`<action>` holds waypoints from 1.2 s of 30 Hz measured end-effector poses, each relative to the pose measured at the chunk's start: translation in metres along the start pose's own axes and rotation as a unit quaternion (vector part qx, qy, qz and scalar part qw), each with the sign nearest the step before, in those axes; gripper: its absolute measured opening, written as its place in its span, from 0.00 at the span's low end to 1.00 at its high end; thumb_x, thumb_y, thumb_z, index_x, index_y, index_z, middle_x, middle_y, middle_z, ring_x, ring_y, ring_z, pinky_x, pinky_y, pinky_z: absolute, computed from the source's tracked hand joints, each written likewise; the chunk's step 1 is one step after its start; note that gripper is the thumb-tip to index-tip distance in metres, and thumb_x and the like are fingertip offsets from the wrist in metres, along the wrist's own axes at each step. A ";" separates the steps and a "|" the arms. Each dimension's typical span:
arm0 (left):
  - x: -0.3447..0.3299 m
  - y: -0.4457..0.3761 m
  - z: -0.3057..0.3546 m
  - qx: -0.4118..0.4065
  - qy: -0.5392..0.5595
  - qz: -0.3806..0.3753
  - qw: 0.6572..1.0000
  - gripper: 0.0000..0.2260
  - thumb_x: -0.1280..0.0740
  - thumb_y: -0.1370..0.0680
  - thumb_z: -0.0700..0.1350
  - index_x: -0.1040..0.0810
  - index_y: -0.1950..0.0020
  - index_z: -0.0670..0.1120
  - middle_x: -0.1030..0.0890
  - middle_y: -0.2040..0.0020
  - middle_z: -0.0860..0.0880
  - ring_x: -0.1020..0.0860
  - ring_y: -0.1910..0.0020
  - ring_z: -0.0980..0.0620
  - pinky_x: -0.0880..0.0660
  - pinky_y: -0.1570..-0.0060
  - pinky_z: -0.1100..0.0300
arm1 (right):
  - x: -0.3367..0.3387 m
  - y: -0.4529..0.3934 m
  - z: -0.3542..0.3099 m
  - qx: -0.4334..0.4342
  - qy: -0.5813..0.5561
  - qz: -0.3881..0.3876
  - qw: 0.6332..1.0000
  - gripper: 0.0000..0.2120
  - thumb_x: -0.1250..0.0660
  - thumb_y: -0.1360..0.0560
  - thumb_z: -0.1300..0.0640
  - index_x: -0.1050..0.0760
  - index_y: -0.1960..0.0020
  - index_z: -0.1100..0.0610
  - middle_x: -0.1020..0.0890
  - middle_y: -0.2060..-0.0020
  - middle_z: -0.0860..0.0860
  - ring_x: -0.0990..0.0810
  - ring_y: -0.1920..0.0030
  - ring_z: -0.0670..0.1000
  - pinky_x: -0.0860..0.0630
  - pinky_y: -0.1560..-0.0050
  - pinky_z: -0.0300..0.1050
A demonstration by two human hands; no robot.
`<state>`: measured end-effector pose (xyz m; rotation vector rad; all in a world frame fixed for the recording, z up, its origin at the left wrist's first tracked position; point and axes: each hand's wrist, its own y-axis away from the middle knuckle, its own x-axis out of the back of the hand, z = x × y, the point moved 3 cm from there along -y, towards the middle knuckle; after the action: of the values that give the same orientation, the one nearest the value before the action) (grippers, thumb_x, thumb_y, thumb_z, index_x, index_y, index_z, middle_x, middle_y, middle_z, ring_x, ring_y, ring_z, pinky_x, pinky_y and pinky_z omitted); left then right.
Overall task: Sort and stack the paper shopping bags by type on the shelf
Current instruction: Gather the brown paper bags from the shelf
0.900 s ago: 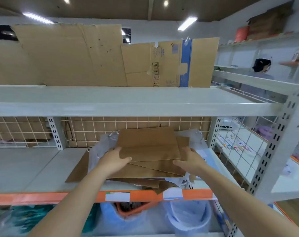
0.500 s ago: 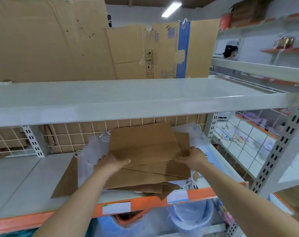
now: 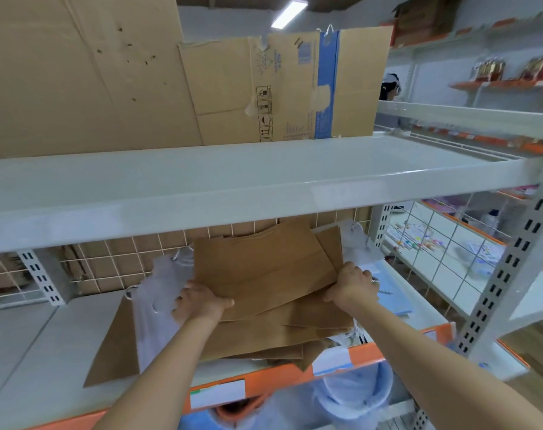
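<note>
A flat brown paper bag (image 3: 264,268) is raised a little above a loose pile of brown bags (image 3: 264,336) on the middle shelf (image 3: 46,367). My left hand (image 3: 199,302) grips its left edge with the thumb on top. Its right edge is held by my right hand (image 3: 351,285). White bags with rope handles (image 3: 157,293) lie under the pile on the left. More white and pale blue bags (image 3: 385,293) stick out on the right.
The white upper shelf (image 3: 264,181) hangs close above the bags, with flattened cardboard boxes (image 3: 202,82) standing on it. A wire grid (image 3: 109,268) backs the middle shelf. An upright post (image 3: 509,268) stands at right. Plastic-lined bins (image 3: 357,395) sit below.
The top brown bag has been lifted off the pile and tilted, both hands holding its edges. The view has shifted closer and to the left.
</note>
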<state>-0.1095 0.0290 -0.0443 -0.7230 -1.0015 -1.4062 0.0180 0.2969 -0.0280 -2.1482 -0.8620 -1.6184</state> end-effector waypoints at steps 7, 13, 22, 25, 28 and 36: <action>0.015 -0.006 -0.013 -0.021 0.199 0.038 0.979 0.18 0.33 0.24 0.40 0.33 0.38 0.35 0.23 0.42 0.32 0.24 0.42 0.35 0.30 0.51 0.51 | 0.010 -0.004 0.006 0.047 -0.036 0.042 0.997 0.09 0.39 0.29 0.57 0.36 0.51 0.53 0.24 0.47 0.58 0.29 0.42 0.62 0.28 0.42 0.57; 0.039 -0.002 -0.027 -0.035 0.285 0.086 0.954 0.07 0.39 0.24 0.38 0.27 0.47 0.41 0.21 0.48 0.36 0.23 0.51 0.39 0.29 0.53 0.52 | 0.025 -0.004 0.000 0.119 -0.116 0.090 0.982 0.16 0.43 0.27 0.63 0.35 0.41 0.55 0.25 0.64 0.52 0.27 0.63 0.57 0.33 0.66 0.45; 0.059 0.007 -0.070 -0.011 0.469 0.101 0.877 0.11 0.36 0.25 0.36 0.26 0.45 0.47 0.21 0.54 0.42 0.22 0.60 0.39 0.26 0.72 0.55 | 0.033 0.008 0.016 0.091 -0.305 0.125 0.940 0.12 0.42 0.28 0.60 0.37 0.46 0.50 0.26 0.68 0.50 0.27 0.69 0.52 0.34 0.69 0.43; 0.061 0.020 -0.090 0.001 0.535 0.098 0.839 0.12 0.35 0.25 0.36 0.26 0.44 0.48 0.20 0.53 0.44 0.21 0.58 0.42 0.28 0.68 0.58 | 0.032 0.014 0.020 0.074 -0.360 0.135 0.920 0.09 0.43 0.28 0.59 0.36 0.50 0.49 0.24 0.67 0.50 0.26 0.67 0.51 0.31 0.66 0.46; 0.063 0.032 -0.110 0.018 0.553 0.090 0.828 0.12 0.35 0.25 0.36 0.27 0.43 0.47 0.20 0.52 0.43 0.22 0.58 0.44 0.26 0.62 0.55 | 0.031 0.023 0.019 0.084 -0.366 0.122 0.919 0.08 0.43 0.28 0.59 0.34 0.50 0.50 0.24 0.66 0.51 0.26 0.65 0.52 0.29 0.63 0.48; 0.082 0.050 -0.145 0.034 0.554 0.109 0.825 0.10 0.38 0.22 0.38 0.30 0.42 0.47 0.22 0.53 0.46 0.23 0.59 0.46 0.28 0.67 0.57 | 0.023 0.049 -0.003 0.094 -0.352 0.122 0.923 0.05 0.40 0.27 0.59 0.33 0.52 0.53 0.27 0.68 0.48 0.28 0.63 0.57 0.34 0.58 0.47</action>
<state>-0.0487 -0.1335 -0.0271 0.1116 -0.0282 -1.2680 0.0509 0.2642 -0.0004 -2.5848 -0.8345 -0.5962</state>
